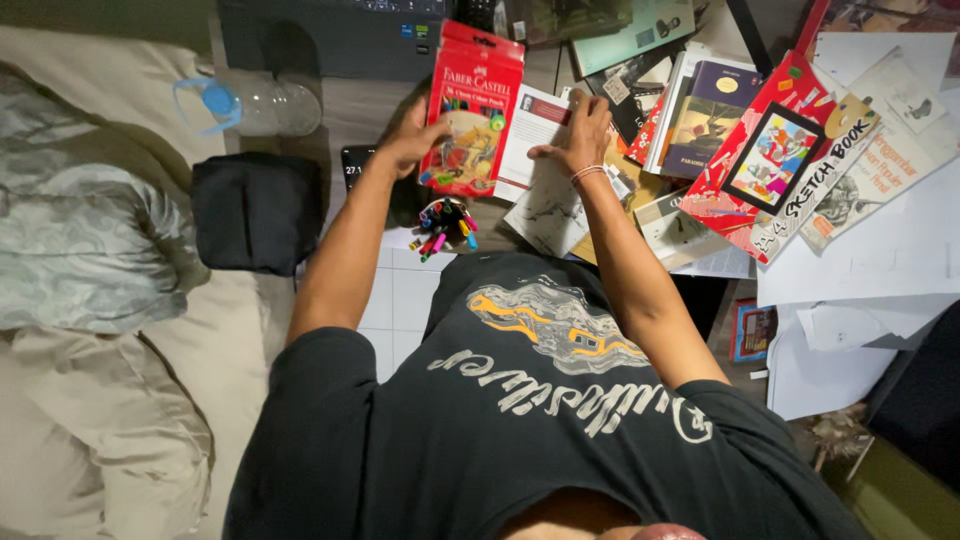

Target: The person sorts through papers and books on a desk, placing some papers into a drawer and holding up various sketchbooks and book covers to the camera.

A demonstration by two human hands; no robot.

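Home bedroom floor, rumpled bedding (pixel 90 250) on the left, laptop (pixel 340 35), scattered books (pixel 715 105), sketch pad (pixel 790 150), loose papers (pixel 860 260)

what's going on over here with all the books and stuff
A person in a black printed shirt leans over a cluttered surface. Their left hand grips the edge of a red coloured pencil box, tilting it up. Their right hand presses on an open booklet beside it. A cup of markers stands just below, with books and a red sketchbook spread to the right.
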